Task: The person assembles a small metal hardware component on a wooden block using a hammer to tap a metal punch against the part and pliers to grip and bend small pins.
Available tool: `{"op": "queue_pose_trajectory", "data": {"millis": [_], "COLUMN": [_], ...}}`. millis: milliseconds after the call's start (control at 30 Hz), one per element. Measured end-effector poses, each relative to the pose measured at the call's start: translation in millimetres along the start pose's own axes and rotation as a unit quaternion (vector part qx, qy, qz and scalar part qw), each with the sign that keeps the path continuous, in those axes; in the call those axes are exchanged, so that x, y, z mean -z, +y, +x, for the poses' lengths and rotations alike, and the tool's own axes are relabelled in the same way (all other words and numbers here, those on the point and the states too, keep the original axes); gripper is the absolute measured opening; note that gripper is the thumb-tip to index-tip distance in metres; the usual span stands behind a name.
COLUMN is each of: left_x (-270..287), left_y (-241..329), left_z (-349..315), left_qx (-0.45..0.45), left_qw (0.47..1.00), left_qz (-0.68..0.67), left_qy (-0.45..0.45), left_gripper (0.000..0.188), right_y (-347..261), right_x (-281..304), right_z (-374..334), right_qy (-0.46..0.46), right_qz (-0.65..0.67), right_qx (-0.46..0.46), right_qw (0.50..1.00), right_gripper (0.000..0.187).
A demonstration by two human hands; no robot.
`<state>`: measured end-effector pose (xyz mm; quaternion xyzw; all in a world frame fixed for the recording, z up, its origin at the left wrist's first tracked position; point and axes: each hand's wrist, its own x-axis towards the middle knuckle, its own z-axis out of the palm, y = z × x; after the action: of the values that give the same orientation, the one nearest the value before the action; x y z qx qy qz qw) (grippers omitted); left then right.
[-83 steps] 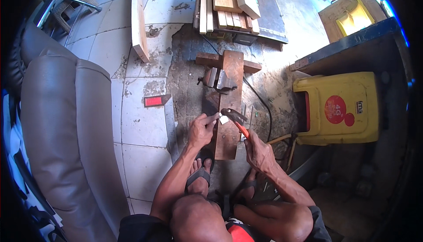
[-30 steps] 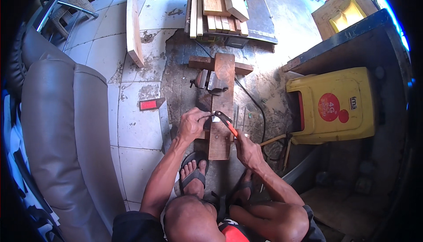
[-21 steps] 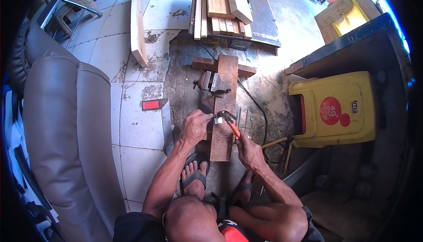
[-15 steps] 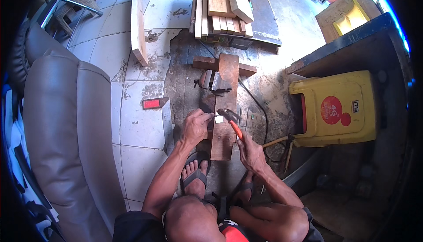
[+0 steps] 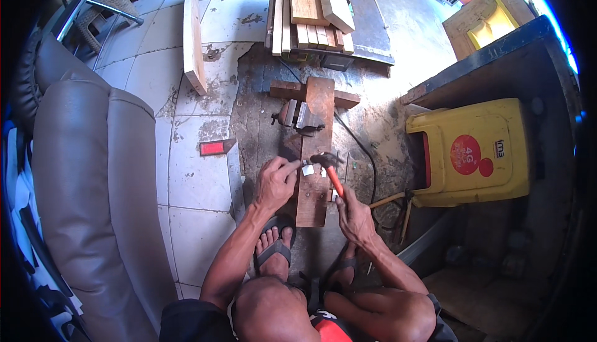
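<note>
A hammer (image 5: 334,180) with an orange handle and a dark head is gripped in my right hand (image 5: 357,217). Its head hovers over or rests on a brown wooden plank (image 5: 311,208); I cannot tell which. My left hand (image 5: 275,183) is closed in a pinch at the plank's left edge, its fingertips on something small and dark that I cannot make out. Right by those fingertips lies a small white square piece (image 5: 308,170). A smaller white bit (image 5: 323,173) sits just under the hammer head. Farther along the plank stands a metal vise (image 5: 301,117).
Stacked boards (image 5: 311,6) lie on a dark table at the back. A red-and-black tool (image 5: 216,148) rests on the tiles to the left. At right is a yellow plastic bin (image 5: 472,155) on its side; a black cable (image 5: 367,146) runs over the floor. A grey cushion (image 5: 74,205) fills the left.
The hammer head has lifted slightly away from my left fingertips toward the right. Small white bits now show to the right of the square piece. My left hand stays in about the same place.
</note>
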<state>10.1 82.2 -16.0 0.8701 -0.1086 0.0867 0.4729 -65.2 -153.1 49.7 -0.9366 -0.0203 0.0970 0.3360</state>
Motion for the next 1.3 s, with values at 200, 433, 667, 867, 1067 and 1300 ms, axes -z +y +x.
{"op": "queue_pose_trajectory", "data": {"millis": [200, 433, 667, 867, 1067, 1300], "left_x": [-25, -24, -16, -15, -11, -8], "left_y": [7, -1, 5, 10, 21, 8], "left_z": [0, 18, 13, 12, 13, 4], "left_qx": [0.188, 0.272, 0.268, 0.261, 0.271, 0.200], "left_qw": [0.980, 0.956, 0.956, 0.960, 0.958, 0.976], "left_qz": [-0.060, -0.063, -0.061, -0.064, -0.064, -0.067], "left_qy": [-0.014, -0.096, -0.099, -0.075, -0.063, -0.059], "left_gripper": [0.041, 0.024, 0.018, 0.016, 0.018, 0.019], "right_y": [-9, -16, -14, -8, 0, -3], "right_x": [9, 9, 3, -3, 1, 3], "right_z": [0, 1, 4, 6, 4, -6], "right_qy": [0.003, -0.004, -0.050, -0.026, -0.027, -0.021], "right_qz": [0.062, 0.050, -0.046, -0.049, -0.055, -0.043], "right_qx": [-0.080, -0.006, -0.024, -0.003, -0.007, 0.001], "right_qw": [0.995, 0.999, 0.997, 0.998, 0.998, 0.999], "right_gripper": [0.035, 0.037, 0.036, 0.038, 0.041, 0.042]}}
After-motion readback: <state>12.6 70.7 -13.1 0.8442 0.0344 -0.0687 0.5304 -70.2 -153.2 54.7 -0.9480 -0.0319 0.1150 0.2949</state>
